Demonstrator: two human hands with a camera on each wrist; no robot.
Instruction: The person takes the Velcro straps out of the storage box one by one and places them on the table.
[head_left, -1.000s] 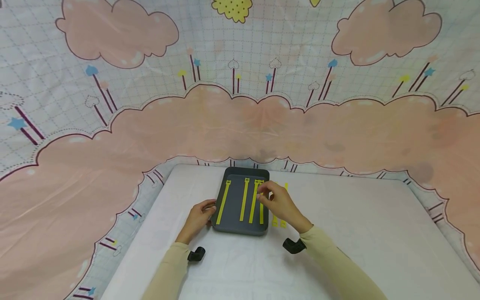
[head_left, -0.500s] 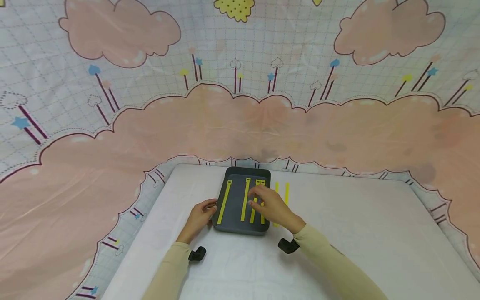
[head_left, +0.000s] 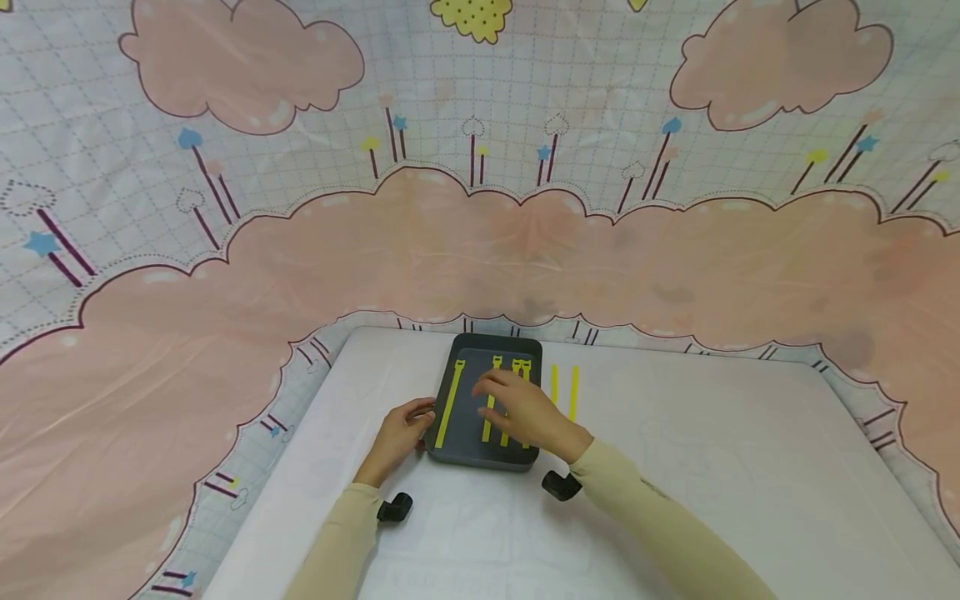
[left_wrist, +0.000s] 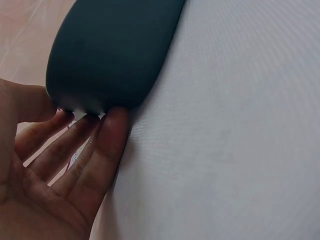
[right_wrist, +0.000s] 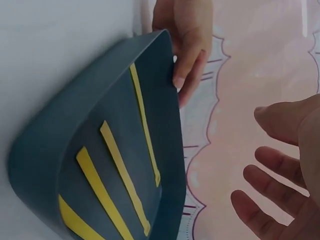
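Observation:
A dark grey rectangular tray (head_left: pixel 468 433) stands on the white table. Several flat yellow cable ties (head_left: pixel 450 404) with slotted heads lie lengthwise in it, one along the left side and the others grouped on the right. My left hand (head_left: pixel 392 442) holds the tray's left wall; in the left wrist view the thumb is at the rim and the fingertips meet the outer wall. Above the tray hovers my right hand (head_left: pixel 528 414), fingers loosely bent and apart, with nothing between them. It partly covers the right-hand ties in the head view.
Two more yellow cable ties (head_left: pixel 574 392) lie on the white table (head_left: pixel 720 450) just right of the tray, partly behind the right forearm. A patterned cloth backdrop (head_left: pixel 525 258) rises behind the table's far edge. Each wrist carries a small black camera (head_left: pixel 562 485).
My right hand has moved left, from the tray's right edge to over its middle, and its fingers have spread from a near pinch. The left hand and tray stay put.

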